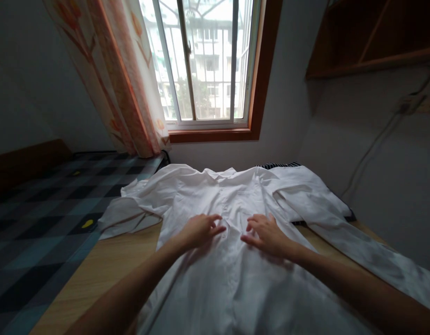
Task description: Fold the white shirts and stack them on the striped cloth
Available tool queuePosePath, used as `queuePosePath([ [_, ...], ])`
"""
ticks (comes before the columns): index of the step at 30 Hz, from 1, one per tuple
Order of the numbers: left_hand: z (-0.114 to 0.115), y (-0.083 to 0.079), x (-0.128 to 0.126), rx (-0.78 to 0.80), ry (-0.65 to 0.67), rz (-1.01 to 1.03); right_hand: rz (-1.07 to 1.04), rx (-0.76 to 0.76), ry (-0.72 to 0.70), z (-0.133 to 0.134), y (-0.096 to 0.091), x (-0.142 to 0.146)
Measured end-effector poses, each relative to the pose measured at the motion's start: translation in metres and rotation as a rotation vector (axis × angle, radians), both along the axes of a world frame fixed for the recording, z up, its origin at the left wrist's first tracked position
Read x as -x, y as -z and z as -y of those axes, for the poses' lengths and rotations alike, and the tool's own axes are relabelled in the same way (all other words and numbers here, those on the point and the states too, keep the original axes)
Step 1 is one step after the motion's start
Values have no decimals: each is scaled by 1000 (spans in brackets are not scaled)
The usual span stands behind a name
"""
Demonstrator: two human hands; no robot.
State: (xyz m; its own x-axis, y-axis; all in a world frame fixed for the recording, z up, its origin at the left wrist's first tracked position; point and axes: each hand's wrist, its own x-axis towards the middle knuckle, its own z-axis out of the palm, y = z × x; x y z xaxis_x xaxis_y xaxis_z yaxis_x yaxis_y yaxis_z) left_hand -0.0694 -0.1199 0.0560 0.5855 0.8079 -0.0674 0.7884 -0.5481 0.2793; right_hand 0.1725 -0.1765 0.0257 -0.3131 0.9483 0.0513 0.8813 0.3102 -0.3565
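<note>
Shirt (232, 267), white and creased, lies on the table (129, 255) beneath the left hand (203, 230) and right hand (265, 234), both loosely spread and gripping nothing; flat palms drawn outward from the button line (224, 235) between them should smooth it best.

Open air over the shirt (229, 274) ends at the wall (215, 155).

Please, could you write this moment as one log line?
left hand: open, over white shirt; right hand: open, over white shirt; contact: unclear; white shirt: spread, front up, on wooden surface
</note>
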Motion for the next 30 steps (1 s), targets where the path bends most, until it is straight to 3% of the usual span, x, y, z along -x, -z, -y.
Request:
queuePosePath([
  [3, -34, -2, -13, -21, -185, 148, -56, -123, 138, -36, -13, 28],
  [6, -58, 18, -22, -59, -353, 363, -30, -138, 189, -58, -12, 59],
  [9, -63, 41, -21, -39, -432, 544, 53, -100, 149, -54, -1, 76],
  [13, -49, 48, -8, -7, -292, 570, 112, -136, 138, -30, 9, 71],
  [19, -20, 21, -5, -62, -45, 132, 134, -101, 238, -11, 1, 46],
  [22, -4, 10, -14, -149, -36, -14, 104, 38, 277, -8, -3, 35],
  [25, 12, 8, -20, -205, -25, -46, -35, 111, 232, -5, -2, 29],
  [30, 25, 22, -23, -69, -75, 20, -353, 103, 236, 0, 8, 32],
])
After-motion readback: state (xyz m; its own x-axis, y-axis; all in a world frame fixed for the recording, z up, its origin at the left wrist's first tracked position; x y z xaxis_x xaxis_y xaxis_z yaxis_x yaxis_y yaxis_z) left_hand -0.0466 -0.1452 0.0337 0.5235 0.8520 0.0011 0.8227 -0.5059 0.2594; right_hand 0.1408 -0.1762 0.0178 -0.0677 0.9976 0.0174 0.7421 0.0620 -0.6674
